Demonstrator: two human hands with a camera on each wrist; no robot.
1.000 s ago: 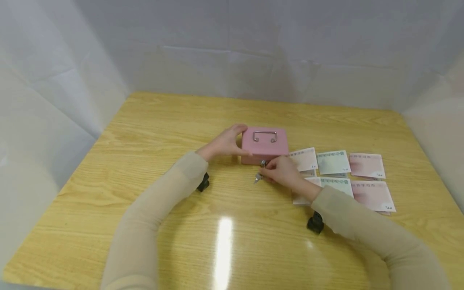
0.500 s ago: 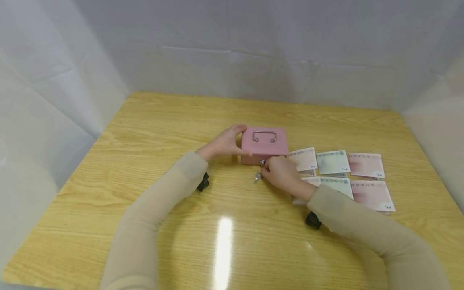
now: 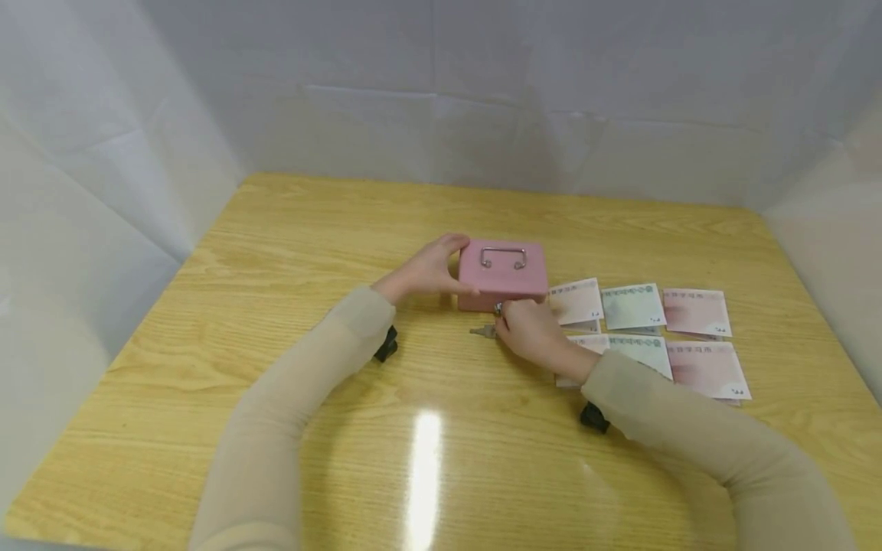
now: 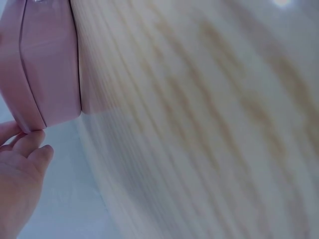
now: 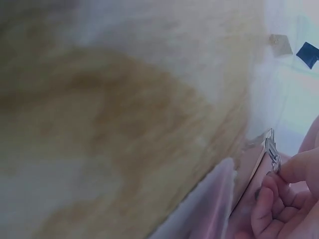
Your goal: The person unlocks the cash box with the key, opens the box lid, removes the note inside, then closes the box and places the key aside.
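L hand [image 3: 429, 269] grips pink cash box [image 3: 504, 272] by its left end w/ curled fingers, R hand [image 3: 529, 330] pinches key [image 3: 498, 309] at box's front lock, banknotes [image 3: 648, 329] just right.

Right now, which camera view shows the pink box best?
The head view: the whole pink box shows, lid handle included, between both hands. The left wrist view shows only one side and corner; the right wrist view shows a blurred pink edge.

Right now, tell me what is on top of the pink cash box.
A metal carry handle lies flat on the pink cash box lid. The left hand grips its left side. The closed lid hides the inside.
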